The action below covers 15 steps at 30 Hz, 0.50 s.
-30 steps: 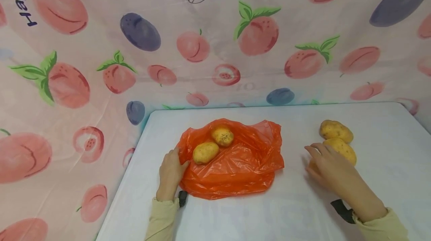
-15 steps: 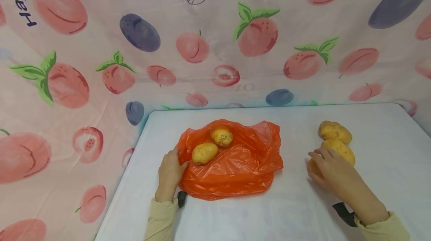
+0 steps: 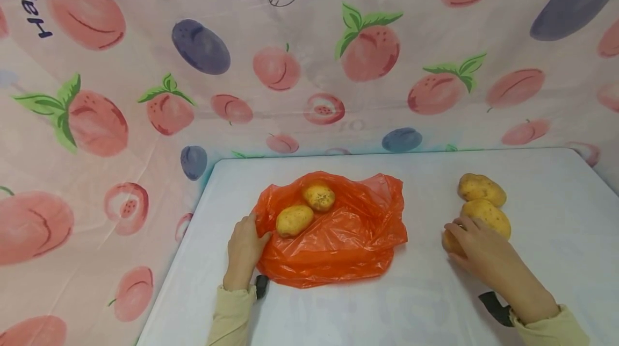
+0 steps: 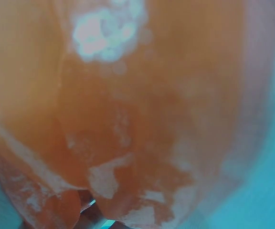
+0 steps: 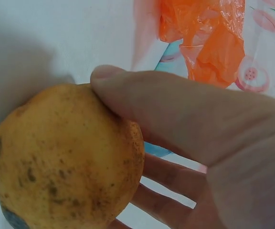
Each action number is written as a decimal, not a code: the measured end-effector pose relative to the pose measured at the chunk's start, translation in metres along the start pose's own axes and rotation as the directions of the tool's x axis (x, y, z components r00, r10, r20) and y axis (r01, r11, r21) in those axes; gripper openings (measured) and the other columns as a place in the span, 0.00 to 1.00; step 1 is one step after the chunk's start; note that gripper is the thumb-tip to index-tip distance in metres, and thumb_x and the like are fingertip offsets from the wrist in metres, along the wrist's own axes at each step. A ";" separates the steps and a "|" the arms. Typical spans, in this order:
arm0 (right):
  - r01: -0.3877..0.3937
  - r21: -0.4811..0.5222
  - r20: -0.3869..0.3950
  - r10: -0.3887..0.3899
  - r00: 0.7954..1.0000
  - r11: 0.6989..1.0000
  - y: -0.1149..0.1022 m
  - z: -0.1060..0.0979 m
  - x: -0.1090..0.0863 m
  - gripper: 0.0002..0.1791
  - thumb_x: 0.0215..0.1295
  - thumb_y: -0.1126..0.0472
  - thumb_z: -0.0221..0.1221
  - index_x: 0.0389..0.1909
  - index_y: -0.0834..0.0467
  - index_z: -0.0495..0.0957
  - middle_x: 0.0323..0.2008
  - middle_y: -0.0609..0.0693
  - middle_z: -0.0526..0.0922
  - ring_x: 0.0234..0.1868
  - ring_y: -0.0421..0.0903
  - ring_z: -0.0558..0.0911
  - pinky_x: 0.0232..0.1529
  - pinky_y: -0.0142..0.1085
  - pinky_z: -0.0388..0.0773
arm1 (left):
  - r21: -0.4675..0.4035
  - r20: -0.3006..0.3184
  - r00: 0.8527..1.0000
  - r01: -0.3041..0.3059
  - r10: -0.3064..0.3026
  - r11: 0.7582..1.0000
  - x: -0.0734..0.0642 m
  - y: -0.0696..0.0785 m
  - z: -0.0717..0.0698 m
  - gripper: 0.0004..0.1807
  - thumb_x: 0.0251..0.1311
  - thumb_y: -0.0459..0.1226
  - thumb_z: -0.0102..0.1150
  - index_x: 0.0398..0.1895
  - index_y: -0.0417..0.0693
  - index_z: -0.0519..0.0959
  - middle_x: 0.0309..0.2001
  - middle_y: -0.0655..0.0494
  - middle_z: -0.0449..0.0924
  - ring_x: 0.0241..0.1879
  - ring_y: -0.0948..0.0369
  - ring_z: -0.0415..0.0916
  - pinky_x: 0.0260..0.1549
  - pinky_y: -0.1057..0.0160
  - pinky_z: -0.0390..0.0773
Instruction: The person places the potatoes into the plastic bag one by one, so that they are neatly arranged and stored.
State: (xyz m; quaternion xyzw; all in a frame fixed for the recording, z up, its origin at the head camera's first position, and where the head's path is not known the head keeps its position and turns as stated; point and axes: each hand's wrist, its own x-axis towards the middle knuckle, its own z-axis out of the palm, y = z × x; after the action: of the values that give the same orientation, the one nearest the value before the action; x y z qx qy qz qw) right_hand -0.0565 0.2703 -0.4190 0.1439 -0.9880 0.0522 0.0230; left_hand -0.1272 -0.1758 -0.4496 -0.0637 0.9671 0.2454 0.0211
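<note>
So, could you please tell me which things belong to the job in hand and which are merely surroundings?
Job: left hand, red bag, two potatoes with it, right hand, held potato, probably two potatoes beyond.
Surroundings: white table, printed cloth.

A crumpled orange bag (image 3: 333,268) is lying toward the tabletop (image 3: 387,314) left edge; a dark-speckled yellow potato (image 5: 66,157) is sitting nearer the right.
</note>
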 end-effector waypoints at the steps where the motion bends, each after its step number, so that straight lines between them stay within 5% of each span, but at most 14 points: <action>1: -0.003 0.003 0.004 0.003 1.000 1.000 0.000 0.000 0.000 0.27 0.45 0.57 0.77 0.45 0.65 0.80 0.42 0.60 0.79 0.46 0.61 0.78 0.45 0.55 0.80 | 0.000 0.000 1.000 0.000 0.000 1.000 0.000 0.000 0.000 0.34 0.60 0.38 0.68 0.67 0.37 0.67 0.53 0.40 0.76 0.49 0.47 0.72 0.54 0.43 0.78; 15: 0.025 0.079 -0.010 -0.024 1.000 0.997 -0.001 -0.004 0.002 0.27 0.43 0.62 0.78 0.45 0.68 0.81 0.42 0.59 0.80 0.45 0.59 0.78 0.45 0.54 0.81 | 0.020 -0.026 0.999 -0.024 0.025 1.000 0.000 -0.001 0.000 0.31 0.59 0.37 0.69 0.63 0.36 0.69 0.50 0.40 0.77 0.47 0.47 0.72 0.51 0.44 0.79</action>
State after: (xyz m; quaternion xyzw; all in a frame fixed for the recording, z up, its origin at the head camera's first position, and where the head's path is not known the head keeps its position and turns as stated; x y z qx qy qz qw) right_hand -0.0575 0.2693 -0.4144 0.1566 -0.9832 0.0916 0.0224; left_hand -0.1266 -0.1765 -0.4496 -0.0549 0.9704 0.2352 0.0060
